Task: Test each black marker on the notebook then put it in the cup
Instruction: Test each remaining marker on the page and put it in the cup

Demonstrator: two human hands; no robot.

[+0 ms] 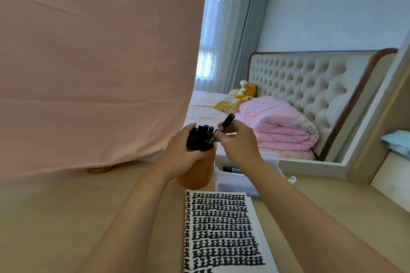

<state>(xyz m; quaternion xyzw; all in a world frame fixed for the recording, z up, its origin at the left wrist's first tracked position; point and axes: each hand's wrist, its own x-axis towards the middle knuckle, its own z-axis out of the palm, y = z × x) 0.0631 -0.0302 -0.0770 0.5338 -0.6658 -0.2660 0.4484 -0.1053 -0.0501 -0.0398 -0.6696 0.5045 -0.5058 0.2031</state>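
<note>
An orange cup (200, 173) stands on the desk beyond the notebook, packed with several black markers (199, 137). My left hand (180, 155) grips the cup's upper part and the bundle of markers. My right hand (238, 143) pinches one black marker (224, 127) that tilts up to the right, its lower end at the cup's mouth among the others. The open notebook (224, 231) lies near me, its page covered in rows of thick black marks.
A white plastic tray (248, 178) right of the cup holds another black marker (231, 170). A pink cloth (93, 62) hangs at left over the desk's back. A mirror behind reflects a bed. A shelf edge stands at the far right.
</note>
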